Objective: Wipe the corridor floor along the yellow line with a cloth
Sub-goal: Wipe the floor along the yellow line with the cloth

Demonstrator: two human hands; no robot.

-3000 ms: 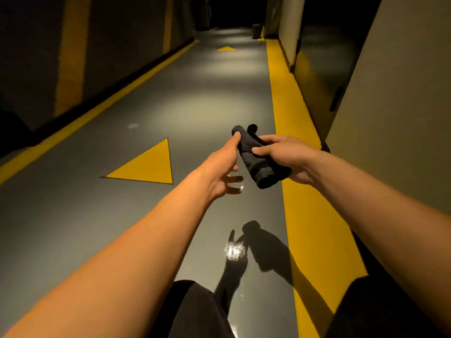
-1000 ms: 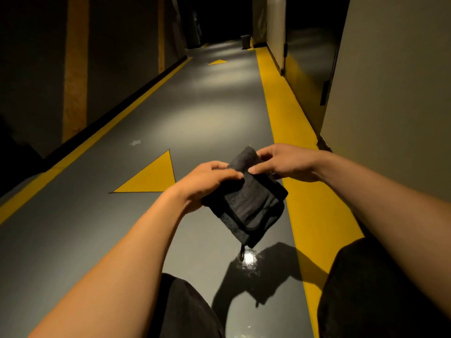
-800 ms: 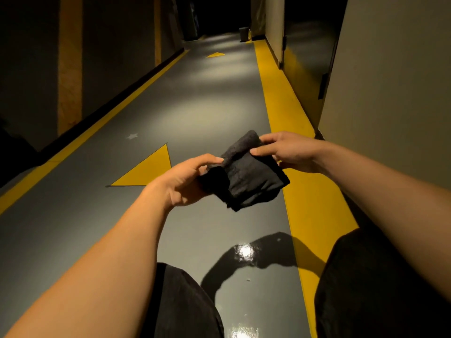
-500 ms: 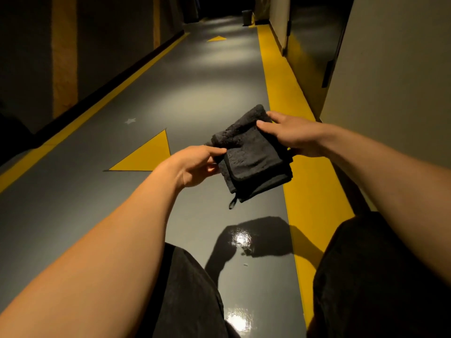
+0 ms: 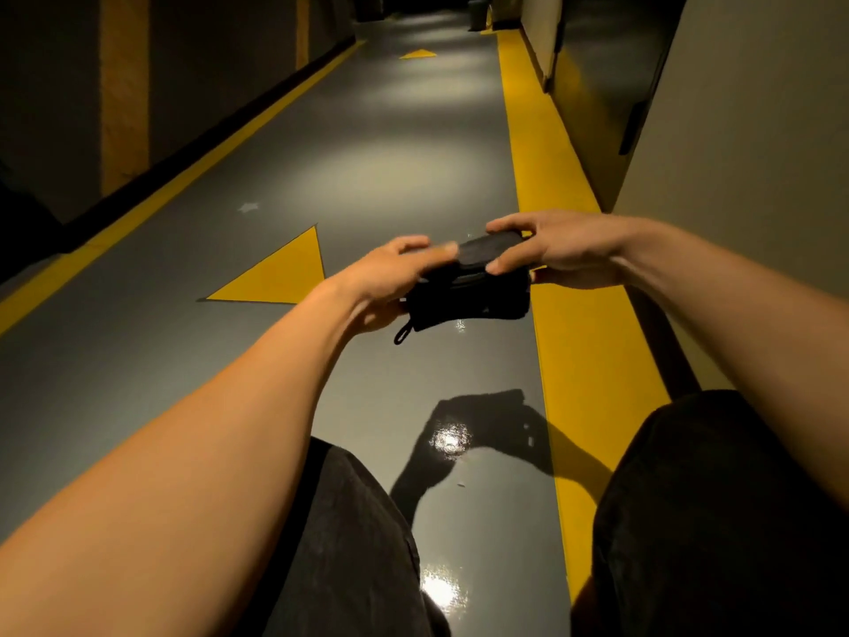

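Note:
A dark grey cloth, folded into a thick pad with a small loop hanging from its lower left corner, is held in the air above the grey corridor floor. My left hand grips its left side, thumb on top. My right hand pinches its right upper edge between fingers and thumb. The wide yellow line runs along the right wall, just right of the cloth.
The right wall stands close, with a dark door further on. Yellow triangles mark the floor, and a thin yellow line follows the left wall. My dark-trousered knees fill the bottom. A bin stands at the far end.
The cloth hung open between my hands; both hands have folded it into a compact pad and brought it lower and flatter. The view tilted down slightly.

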